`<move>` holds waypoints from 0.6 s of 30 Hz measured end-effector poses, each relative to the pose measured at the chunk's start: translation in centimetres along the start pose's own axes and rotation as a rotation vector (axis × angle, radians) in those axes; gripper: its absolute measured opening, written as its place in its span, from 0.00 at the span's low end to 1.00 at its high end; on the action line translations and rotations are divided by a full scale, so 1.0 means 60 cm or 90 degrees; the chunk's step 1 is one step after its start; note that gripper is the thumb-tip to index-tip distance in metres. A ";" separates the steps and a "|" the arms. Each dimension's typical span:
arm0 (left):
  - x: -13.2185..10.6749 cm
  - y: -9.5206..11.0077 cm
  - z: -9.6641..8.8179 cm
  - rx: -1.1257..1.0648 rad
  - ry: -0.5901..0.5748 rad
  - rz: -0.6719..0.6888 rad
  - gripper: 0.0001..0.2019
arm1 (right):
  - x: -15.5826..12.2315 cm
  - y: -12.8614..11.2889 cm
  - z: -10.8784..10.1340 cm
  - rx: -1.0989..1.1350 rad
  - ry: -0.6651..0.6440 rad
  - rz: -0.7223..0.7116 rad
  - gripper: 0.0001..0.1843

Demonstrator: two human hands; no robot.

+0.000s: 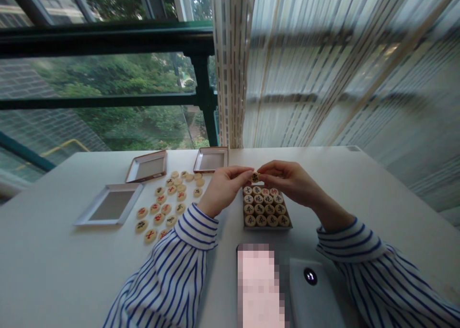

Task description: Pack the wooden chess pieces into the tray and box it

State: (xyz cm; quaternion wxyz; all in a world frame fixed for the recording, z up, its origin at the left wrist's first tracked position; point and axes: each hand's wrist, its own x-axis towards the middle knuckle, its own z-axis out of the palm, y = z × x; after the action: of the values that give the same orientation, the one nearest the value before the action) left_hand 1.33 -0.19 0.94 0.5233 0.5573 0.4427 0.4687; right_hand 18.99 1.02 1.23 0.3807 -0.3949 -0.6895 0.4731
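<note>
Between the fingertips of my left hand [226,186] and my right hand [293,181] is one round wooden Chinese chess piece [255,177] with a black character. Both hands pinch it from opposite sides, just above the far edge of a shallow box [268,228]. Inside that box, chess pieces [269,209] stand in neat rows, mostly with black characters and a couple with red ones at the far row. Loose chess pieces [158,218], red and black, lie scattered left of my left forearm; a few show a blank face. My sleeve hides part of them.
Three shallow open box parts lie at the left: a white-edged tray [134,193], a brown-edged one [164,167] and another [226,158] farther back. A phone [257,285] and a pale device with a lit display [316,299] lie nearest me. A window and curtain [233,69] stand beyond the white table [46,251].
</note>
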 end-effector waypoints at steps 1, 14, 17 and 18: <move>0.001 -0.003 -0.001 -0.007 -0.008 -0.004 0.11 | 0.000 -0.001 0.000 -0.012 0.003 -0.005 0.13; 0.005 -0.007 0.006 -0.048 0.003 -0.056 0.09 | -0.005 -0.001 0.001 -0.385 -0.002 -0.229 0.12; 0.003 -0.005 0.006 -0.039 0.020 -0.071 0.08 | -0.005 0.000 0.002 -0.434 -0.001 -0.251 0.14; 0.003 -0.005 0.007 -0.038 0.025 -0.075 0.07 | -0.006 0.000 0.001 -0.451 -0.002 -0.255 0.14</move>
State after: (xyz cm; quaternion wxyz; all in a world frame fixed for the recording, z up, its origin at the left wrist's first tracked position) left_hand 1.76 -0.05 0.64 0.5571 0.5053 0.4708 0.4610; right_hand 19.05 0.69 1.16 0.3048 -0.3589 -0.8735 0.1234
